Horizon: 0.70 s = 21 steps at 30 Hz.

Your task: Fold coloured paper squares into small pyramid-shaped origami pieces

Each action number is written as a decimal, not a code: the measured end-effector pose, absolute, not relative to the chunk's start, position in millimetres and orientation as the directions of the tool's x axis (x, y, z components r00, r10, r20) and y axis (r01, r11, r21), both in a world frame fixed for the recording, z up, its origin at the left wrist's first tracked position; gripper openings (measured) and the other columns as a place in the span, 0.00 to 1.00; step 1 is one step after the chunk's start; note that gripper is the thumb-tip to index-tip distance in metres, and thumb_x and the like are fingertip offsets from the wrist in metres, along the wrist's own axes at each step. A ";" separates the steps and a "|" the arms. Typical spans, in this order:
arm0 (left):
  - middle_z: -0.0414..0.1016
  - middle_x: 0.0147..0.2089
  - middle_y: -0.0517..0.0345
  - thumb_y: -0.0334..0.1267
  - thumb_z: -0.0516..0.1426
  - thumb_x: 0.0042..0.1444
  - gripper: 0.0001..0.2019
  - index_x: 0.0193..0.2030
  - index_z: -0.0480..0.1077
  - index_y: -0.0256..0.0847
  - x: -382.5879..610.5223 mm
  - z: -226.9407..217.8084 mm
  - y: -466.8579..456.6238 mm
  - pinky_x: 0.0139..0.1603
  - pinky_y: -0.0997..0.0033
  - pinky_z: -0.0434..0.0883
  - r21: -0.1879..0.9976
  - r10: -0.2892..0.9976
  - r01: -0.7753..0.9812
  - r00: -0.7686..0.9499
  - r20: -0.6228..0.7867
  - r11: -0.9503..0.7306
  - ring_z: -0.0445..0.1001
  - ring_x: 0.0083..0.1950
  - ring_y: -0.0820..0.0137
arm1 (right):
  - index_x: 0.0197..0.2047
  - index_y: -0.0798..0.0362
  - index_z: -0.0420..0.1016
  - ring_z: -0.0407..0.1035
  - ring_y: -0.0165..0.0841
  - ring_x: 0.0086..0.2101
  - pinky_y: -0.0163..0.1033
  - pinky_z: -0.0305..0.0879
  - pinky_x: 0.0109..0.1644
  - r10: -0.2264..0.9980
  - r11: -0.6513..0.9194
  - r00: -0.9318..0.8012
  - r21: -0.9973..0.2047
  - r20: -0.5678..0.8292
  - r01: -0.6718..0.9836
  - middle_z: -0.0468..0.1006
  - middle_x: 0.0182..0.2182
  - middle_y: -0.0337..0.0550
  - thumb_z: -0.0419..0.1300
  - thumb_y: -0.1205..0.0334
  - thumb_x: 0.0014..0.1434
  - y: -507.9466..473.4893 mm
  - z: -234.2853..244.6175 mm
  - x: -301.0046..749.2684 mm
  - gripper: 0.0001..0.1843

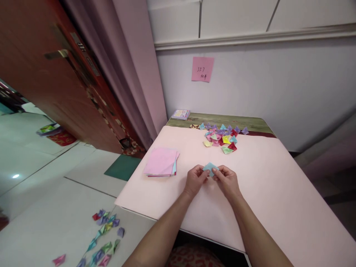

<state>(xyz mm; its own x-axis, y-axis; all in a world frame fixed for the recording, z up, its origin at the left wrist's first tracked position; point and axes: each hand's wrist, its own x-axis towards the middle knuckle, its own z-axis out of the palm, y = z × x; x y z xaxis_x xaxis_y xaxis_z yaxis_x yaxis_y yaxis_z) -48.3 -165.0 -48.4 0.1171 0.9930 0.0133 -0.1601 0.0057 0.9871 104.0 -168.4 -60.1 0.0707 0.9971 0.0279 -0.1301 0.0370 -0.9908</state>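
A small piece of folded light-blue paper [210, 167] is held up just above the table, between my two hands. My left hand [195, 180] pinches its left side, thumb in front and fingers curled behind. On the right side, my right hand [227, 180] grips it the same way. Both thumbs come close together on the paper's lower part. Beyond the hands lies a cluster of folded paper boats [226, 139] in pink, yellow, red, green, blue and purple. A stack of square coloured paper [161, 162], pink on top, rests left of my hands.
Pale pink paper covers the table [267, 193]. A small pack [181, 114] sits at its far left corner. More folded paper pieces [107, 226] lie scattered on the floor at left. A pink note [203, 69] is on the wall; a wooden door [69, 74] stands left.
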 end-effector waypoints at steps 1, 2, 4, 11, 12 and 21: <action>0.71 0.23 0.60 0.53 0.62 0.52 0.18 0.30 0.69 0.38 -48.3 -49.3 -164.5 0.27 0.73 0.67 0.987 0.996 -0.161 0.094 -0.002 0.017 0.68 0.24 0.73 | 0.26 0.53 0.72 0.61 0.28 0.22 0.34 0.57 0.27 0.999 0.027 0.049 -0.992 0.021 -0.125 0.69 0.19 0.36 0.68 0.47 0.53 -168.8 -59.5 103.6 0.19; 0.70 0.22 0.61 0.53 0.61 0.53 0.18 0.29 0.68 0.38 -48.5 -50.1 -164.0 0.26 0.73 0.66 0.985 0.997 -0.170 0.075 -0.011 0.023 0.68 0.23 0.73 | 0.26 0.54 0.72 0.61 0.27 0.22 0.33 0.57 0.27 1.000 0.017 0.022 -0.993 0.014 -0.118 0.70 0.19 0.36 0.68 0.46 0.53 -169.3 -58.5 103.2 0.19; 0.68 0.20 0.63 0.54 0.58 0.55 0.19 0.27 0.67 0.39 -49.8 -51.1 -163.5 0.25 0.74 0.64 0.983 0.998 -0.184 0.068 -0.012 0.024 0.66 0.22 0.74 | 0.28 0.54 0.74 0.61 0.27 0.22 0.33 0.58 0.26 1.000 -0.004 -0.028 -0.994 -0.001 -0.109 0.71 0.20 0.37 0.68 0.45 0.53 -170.3 -55.6 102.3 0.19; 0.58 0.20 0.67 0.53 0.58 0.56 0.21 0.24 0.61 0.40 -51.6 -50.8 -164.3 0.23 0.75 0.57 0.995 0.979 -0.099 0.200 0.030 -0.011 0.57 0.21 0.77 | 0.30 0.54 0.73 0.58 0.25 0.19 0.31 0.56 0.21 0.977 -0.133 -0.186 -0.983 -0.108 -0.129 0.67 0.18 0.33 0.69 0.44 0.50 -172.9 -45.0 108.5 0.21; 0.58 0.20 0.67 0.53 0.58 0.56 0.20 0.24 0.61 0.39 -51.0 -50.9 -164.1 0.23 0.76 0.57 0.995 0.982 -0.098 0.187 0.033 -0.015 0.57 0.21 0.78 | 0.30 0.54 0.72 0.58 0.24 0.18 0.31 0.56 0.21 0.970 -0.148 -0.213 -0.980 -0.119 -0.129 0.68 0.18 0.33 0.69 0.44 0.51 -173.1 -44.9 109.6 0.21; 0.73 0.29 0.62 0.45 0.59 0.58 0.17 0.51 0.64 0.41 -46.5 -45.8 -169.4 0.30 0.73 0.71 0.980 0.983 -0.125 0.079 0.166 -0.155 0.72 0.27 0.73 | 0.33 0.52 0.69 0.64 0.27 0.19 0.32 0.61 0.22 0.999 -0.041 0.012 -0.977 -0.044 -0.210 0.70 0.18 0.33 0.66 0.45 0.54 -168.3 -62.8 100.4 0.20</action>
